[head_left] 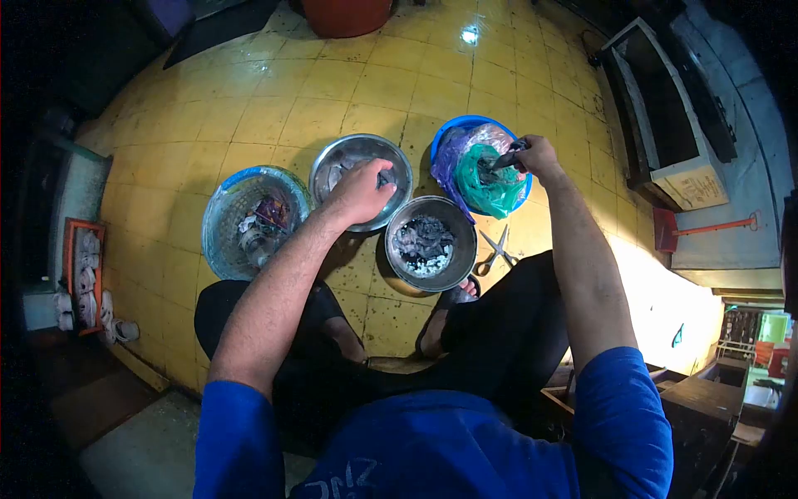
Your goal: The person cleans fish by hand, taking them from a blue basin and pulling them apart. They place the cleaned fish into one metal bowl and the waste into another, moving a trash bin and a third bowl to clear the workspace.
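My left hand (363, 193) is over a wide metal bowl (316, 173), its fingers curled around a dark grey piece; pale grey pieces lie beside it in the bowl. Above a green plastic bag (497, 200), my right hand (540, 156) is closed on a dark, limp piece (511, 155) whose kind I cannot make out. The bag sits with a purple bag (450, 158) in a blue basin (474, 121). Between my hands stands a smaller metal bowl (472, 249) with dark grey pieces (426, 235) and white bits (432, 264). Open scissors (494, 252) lie at its right.
A perforated basket (220, 218) with scraps inside stands at the left. A red tub (345, 18) is at the far edge. Shoes on an orange rack (85, 274) line the left wall. Right, there is a red dustpan (665, 230) beside a pale cabinet.
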A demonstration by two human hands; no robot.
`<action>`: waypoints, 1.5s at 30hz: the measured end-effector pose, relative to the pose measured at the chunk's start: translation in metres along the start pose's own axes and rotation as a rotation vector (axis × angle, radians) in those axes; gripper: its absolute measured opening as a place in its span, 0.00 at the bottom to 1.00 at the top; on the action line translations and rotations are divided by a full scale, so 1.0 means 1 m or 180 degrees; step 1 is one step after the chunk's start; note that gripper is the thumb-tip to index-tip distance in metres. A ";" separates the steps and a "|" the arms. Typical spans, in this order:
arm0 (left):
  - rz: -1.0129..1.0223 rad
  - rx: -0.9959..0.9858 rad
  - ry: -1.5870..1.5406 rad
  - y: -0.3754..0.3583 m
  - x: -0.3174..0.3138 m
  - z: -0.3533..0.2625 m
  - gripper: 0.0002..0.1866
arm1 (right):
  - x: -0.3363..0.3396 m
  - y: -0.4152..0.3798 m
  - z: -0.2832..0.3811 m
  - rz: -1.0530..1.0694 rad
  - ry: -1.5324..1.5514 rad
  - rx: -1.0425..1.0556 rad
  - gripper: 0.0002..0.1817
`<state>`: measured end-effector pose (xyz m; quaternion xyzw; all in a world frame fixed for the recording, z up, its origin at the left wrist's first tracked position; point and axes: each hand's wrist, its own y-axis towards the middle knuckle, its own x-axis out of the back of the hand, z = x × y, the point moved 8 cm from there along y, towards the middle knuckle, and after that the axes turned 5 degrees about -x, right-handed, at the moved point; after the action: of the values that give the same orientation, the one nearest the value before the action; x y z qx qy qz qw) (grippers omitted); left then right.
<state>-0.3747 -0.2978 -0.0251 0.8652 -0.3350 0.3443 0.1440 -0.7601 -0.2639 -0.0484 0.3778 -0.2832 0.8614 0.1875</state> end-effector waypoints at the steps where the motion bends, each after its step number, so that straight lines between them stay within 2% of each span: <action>1: -0.0006 0.0002 0.0003 0.000 0.000 0.000 0.24 | 0.003 -0.001 -0.002 -0.0110 -0.0105 -0.0047 0.14; 5: -0.0015 0.0032 0.0098 0.000 0.000 0.003 0.23 | 0.017 -0.006 0.003 -0.0341 -0.0011 0.0119 0.11; 7: -0.0017 0.0003 0.0113 0.001 -0.001 0.001 0.22 | 0.025 -0.010 0.009 -0.0468 -0.0407 0.0216 0.08; 11: 0.0213 0.0040 -0.0084 0.000 -0.009 -0.004 0.21 | 0.030 -0.028 0.013 -0.0458 -0.0181 0.0104 0.10; 13: 0.0252 -0.0042 -0.0119 -0.001 -0.012 -0.007 0.21 | 0.042 -0.044 0.034 -0.1036 -0.0841 0.0611 0.12; 14: 0.0257 -0.0090 -0.0148 -0.001 -0.015 -0.007 0.21 | 0.046 -0.056 0.045 -0.1027 -0.0836 0.0616 0.12; 17: 0.0241 -0.0175 -0.0248 -0.003 -0.017 -0.018 0.21 | 0.040 -0.092 0.068 -0.0775 -0.0752 0.0524 0.13; 20: 0.0204 -0.0273 -0.0433 -0.007 -0.022 -0.038 0.23 | 0.011 -0.119 0.084 -0.0422 -0.0827 0.1083 0.15; 21: 0.0192 -0.0325 -0.0554 -0.008 -0.026 -0.045 0.24 | -0.003 -0.131 0.092 0.0047 -0.0743 0.1134 0.16; 22: 0.0261 -0.0351 -0.0487 -0.010 -0.031 -0.052 0.28 | -0.020 -0.137 0.094 0.0262 -0.0688 0.1189 0.17; 23: 0.0273 -0.0343 -0.0482 -0.013 -0.038 -0.056 0.28 | -0.035 -0.143 0.096 0.0477 -0.0631 0.1243 0.17; 25: 0.0510 -0.0273 -0.0778 -0.019 -0.058 -0.060 0.31 | -0.060 -0.158 0.104 0.1190 -0.0137 0.1190 0.15; 26: 0.0587 -0.0341 -0.1204 -0.023 -0.062 -0.068 0.29 | -0.071 -0.162 0.111 0.1299 -0.0157 0.1471 0.14; 27: 0.0598 -0.0339 -0.1197 -0.025 -0.062 -0.072 0.29 | -0.076 -0.162 0.112 0.1299 -0.0145 0.1466 0.14; 29: 0.1068 -0.0057 -0.1050 -0.031 -0.072 -0.073 0.27 | -0.091 -0.165 0.113 0.1541 -0.0088 0.1541 0.14; 30: 0.0728 -0.0433 -0.1060 -0.031 -0.076 -0.069 0.25 | -0.098 -0.164 0.111 0.1618 -0.0169 0.1458 0.13; 34: 0.0906 -0.0051 -0.0893 -0.034 -0.078 -0.062 0.24 | -0.093 -0.171 0.117 0.1605 -0.0518 0.1468 0.14; 36: 0.0897 -0.0122 -0.0576 -0.034 -0.067 -0.072 0.16 | -0.089 -0.170 0.120 0.1438 -0.0853 0.1601 0.15; 40: 0.0828 -0.0472 -0.0502 -0.034 -0.079 -0.052 0.15 | -0.070 -0.166 0.122 0.1177 -0.0771 0.1817 0.09; 42: 0.1039 -0.0312 -0.0381 -0.037 -0.082 -0.042 0.22 | -0.065 -0.152 0.110 0.1107 -0.1170 0.1539 0.18; 45: 0.1101 -0.0121 -0.0275 -0.037 -0.081 -0.026 0.21 | -0.059 -0.139 0.095 0.0982 -0.1068 0.1276 0.19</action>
<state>-0.4063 -0.2194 -0.0626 0.8058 -0.4911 0.3199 0.0845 -0.5960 -0.2228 0.0076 0.4968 -0.1886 0.8440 -0.0733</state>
